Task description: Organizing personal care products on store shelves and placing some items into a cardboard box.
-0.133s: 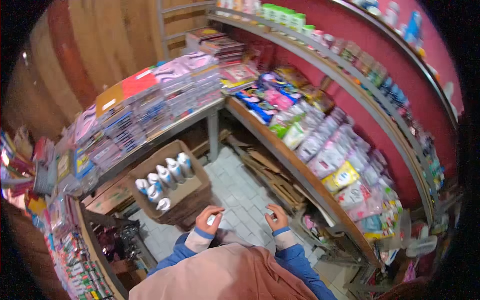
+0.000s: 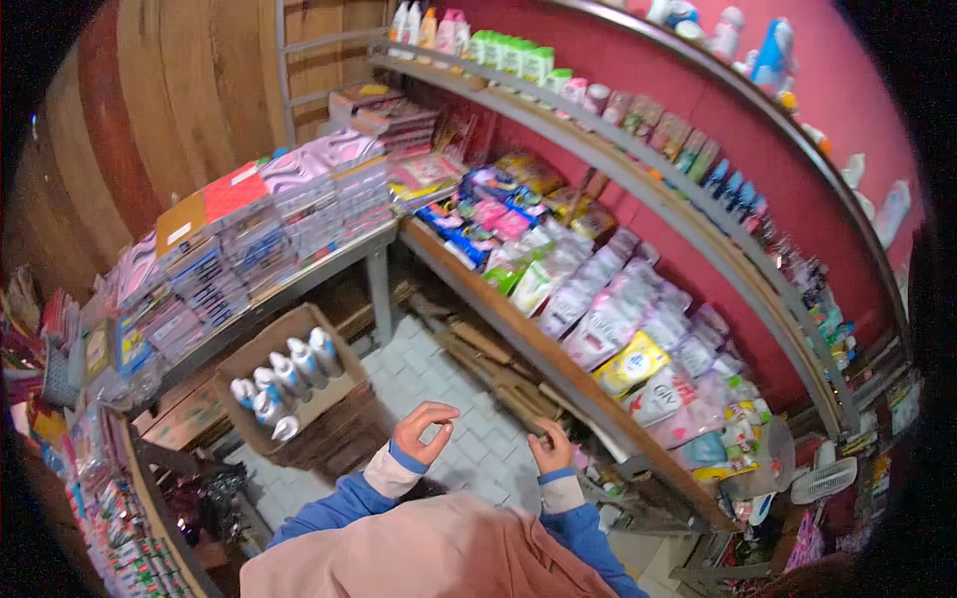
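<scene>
My left hand (image 2: 423, 437) hovers over the tiled floor, thumb and forefinger curved apart with nothing between them. To its right, my right hand (image 2: 550, 447) is also empty, its fingers loosely bent and the thumb apart. Both sleeves are blue with pale cuffs. Nearest my left hand is an open cardboard box (image 2: 339, 431) on the floor. Several white bottles (image 2: 289, 374) with blue marks stand in its far part, and one white cap shows closer to me. My right hand is near the wooden front edge of a low shelf (image 2: 568, 354), apart from it.
Packets in soft plastic (image 2: 608, 324) fill the low shelf on the right. Above it a long shelf (image 2: 618, 159) carries bottles. Stacked notebooks (image 2: 249, 239) cover the table at the left. Flattened cardboard (image 2: 488, 369) lies under the right shelf. Small packs (image 2: 130, 508) line the near left.
The view has turned, so the box, shelves and table sit further left in the picture. My left hand's thumb and forefinger look slightly wider apart. Both hands stay empty.
</scene>
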Available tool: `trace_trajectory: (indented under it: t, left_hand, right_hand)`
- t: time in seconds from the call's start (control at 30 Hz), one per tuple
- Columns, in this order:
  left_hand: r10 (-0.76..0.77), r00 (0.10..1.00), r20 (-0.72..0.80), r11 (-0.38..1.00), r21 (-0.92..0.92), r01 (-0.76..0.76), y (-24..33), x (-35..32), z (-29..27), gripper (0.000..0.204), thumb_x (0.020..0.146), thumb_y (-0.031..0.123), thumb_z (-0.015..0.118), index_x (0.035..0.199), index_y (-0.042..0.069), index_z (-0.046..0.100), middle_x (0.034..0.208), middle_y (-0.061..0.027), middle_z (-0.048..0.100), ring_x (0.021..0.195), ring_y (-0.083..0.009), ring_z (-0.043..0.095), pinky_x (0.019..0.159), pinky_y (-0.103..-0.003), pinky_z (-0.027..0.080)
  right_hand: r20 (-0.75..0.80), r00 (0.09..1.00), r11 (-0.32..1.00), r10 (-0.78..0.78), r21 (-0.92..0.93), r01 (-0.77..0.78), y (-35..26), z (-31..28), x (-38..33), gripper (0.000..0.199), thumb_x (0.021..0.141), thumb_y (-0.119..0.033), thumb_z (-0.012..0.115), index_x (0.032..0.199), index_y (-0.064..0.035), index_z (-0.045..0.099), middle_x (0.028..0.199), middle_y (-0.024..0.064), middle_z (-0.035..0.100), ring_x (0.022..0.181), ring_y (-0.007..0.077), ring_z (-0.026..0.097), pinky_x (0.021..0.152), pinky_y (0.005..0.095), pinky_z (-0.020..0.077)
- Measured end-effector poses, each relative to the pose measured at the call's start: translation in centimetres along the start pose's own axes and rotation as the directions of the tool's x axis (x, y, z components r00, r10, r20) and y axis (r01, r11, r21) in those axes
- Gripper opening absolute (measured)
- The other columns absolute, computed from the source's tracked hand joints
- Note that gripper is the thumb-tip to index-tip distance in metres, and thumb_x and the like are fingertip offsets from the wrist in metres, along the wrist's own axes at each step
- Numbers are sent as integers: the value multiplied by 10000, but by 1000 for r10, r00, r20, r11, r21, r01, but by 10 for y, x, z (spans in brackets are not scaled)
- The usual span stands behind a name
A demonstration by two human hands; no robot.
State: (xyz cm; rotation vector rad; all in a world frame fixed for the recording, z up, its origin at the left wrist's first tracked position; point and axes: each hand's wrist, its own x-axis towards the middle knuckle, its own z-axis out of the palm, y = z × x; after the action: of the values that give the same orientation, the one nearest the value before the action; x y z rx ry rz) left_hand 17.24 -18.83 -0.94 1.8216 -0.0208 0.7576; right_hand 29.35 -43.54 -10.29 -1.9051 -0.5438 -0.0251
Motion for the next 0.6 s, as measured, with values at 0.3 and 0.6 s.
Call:
trace_trajectory:
  t: [0.3,0.6]
  left_hand:
    - [59,997,-42,976,-206,-66,-46,68,73,142,820,-2,577,949,13,632,929,-124,635,808,-201,615,697,-278,491]
    - [99,987,-123,975,-184,-121,-89,190,77,149,822,10,566,954,18,636,938,-121,619,814,-184,603,703,-285,493]
  right_hand:
    - [-168,985,982,38,188,-6,15,-57,72,253,798,-46,661,1048,-48,623,991,46,608,706,94,592,607,223,482]
    - [-268,942,978,-200,6,210,-21,-118,214,268,751,3,666,1017,-4,630,1028,84,633,767,112,605,648,225,493]
